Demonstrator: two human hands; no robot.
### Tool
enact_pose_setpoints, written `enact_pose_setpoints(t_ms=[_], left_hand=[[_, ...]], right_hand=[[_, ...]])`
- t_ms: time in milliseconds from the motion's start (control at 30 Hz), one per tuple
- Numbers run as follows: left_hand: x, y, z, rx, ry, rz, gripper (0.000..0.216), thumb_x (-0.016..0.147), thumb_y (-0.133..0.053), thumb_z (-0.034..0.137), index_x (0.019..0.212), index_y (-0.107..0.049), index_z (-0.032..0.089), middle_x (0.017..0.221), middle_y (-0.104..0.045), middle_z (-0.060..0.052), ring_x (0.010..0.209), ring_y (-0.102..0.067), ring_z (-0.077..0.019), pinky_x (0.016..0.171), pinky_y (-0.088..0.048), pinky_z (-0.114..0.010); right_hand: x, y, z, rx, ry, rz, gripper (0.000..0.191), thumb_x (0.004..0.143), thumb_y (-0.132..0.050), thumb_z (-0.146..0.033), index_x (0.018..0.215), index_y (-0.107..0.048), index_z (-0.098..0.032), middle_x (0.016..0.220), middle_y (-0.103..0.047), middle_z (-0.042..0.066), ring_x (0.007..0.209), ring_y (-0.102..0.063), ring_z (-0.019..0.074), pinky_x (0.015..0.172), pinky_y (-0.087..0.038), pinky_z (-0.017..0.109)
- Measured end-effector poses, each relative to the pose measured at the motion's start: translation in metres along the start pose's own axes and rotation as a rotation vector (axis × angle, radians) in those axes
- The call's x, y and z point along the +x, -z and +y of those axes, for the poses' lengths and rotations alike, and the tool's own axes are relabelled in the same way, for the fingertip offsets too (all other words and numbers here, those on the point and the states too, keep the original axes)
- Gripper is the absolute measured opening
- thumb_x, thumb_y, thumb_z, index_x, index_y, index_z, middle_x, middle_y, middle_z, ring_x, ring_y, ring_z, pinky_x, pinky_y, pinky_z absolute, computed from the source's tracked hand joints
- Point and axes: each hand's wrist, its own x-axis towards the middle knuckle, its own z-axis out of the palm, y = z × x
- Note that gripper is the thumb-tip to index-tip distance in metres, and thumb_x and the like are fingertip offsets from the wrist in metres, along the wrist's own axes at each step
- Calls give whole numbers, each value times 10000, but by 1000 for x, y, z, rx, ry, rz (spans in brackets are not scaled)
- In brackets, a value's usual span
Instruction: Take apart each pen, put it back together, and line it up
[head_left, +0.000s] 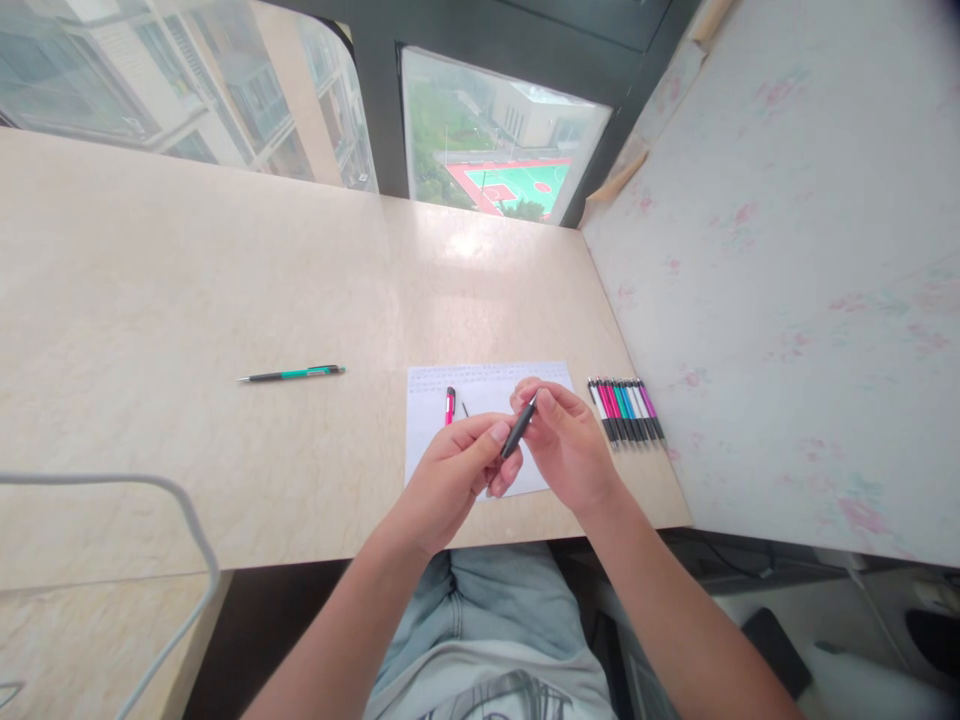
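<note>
Both hands meet above a white sheet of paper with rows of writing along its top. Between thumb and fingers, my left hand grips a black pen grip section with a pointed metallic tip. My right hand pinches that tip at the upper end, its fingers closed around it. Partly behind my left hand, a pink pen part with a black top lies on the paper. A thin dark piece rests beside it, too small to name for sure.
Right of the paper, several pens in mixed colours lie in a row near the wall. A green and black pen lies to the left. A grey cable crosses the desk's left front. Windows border the back.
</note>
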Motion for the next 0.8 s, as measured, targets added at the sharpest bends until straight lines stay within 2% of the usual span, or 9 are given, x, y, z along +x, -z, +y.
enact_pose_setpoints(t_ms=[133, 300, 500, 667, 800], left_hand=[[-2, -3, -1, 17, -27, 5, 302, 921, -576, 445, 887, -669, 159, 629, -584, -11, 534, -461, -88, 518, -337, -225], [-3, -6, 0, 82, -41, 73, 209, 871, -670, 385, 915, -651, 182, 570, -576, 22, 511, -463, -88, 498, -349, -215], [-3, -9, 0, 134, -118, 136, 190, 875, -676, 351, 861, -676, 162, 690, -641, -7, 617, -546, -90, 564, -395, -211], [-1, -5, -10, 135, -196, 178, 142, 868, -694, 314, 944, -704, 196, 730, -655, 0, 649, -572, -94, 604, -428, -218], [-2, -1, -13, 242, -264, 175, 170, 884, -670, 313, 1010, -703, 204, 754, -658, -6, 664, -575, -108, 611, -445, -231]], right_hand=[[-3, -2, -4, 12, 19, -17, 185, 829, -719, -429, 821, -699, -245, 854, -544, 2, 671, -479, 121, 635, -481, 287], [-4, -3, -6, 64, 36, -31, 150, 830, -734, -390, 810, -721, -242, 849, -543, -1, 713, -517, 117, 638, -501, 266], [-7, -6, -3, 97, 90, -135, 116, 901, -658, -361, 880, -716, -263, 877, -529, -17, 549, -526, 84, 423, -490, 255], [-13, -9, -5, -22, 210, -104, 51, 870, -705, -302, 889, -747, -280, 910, -572, 5, 640, -555, 109, 453, -500, 251], [-16, -7, -12, -211, 341, -87, 102, 869, -705, -255, 935, -765, -305, 929, -601, 23, 747, -591, 144, 540, -538, 281]])
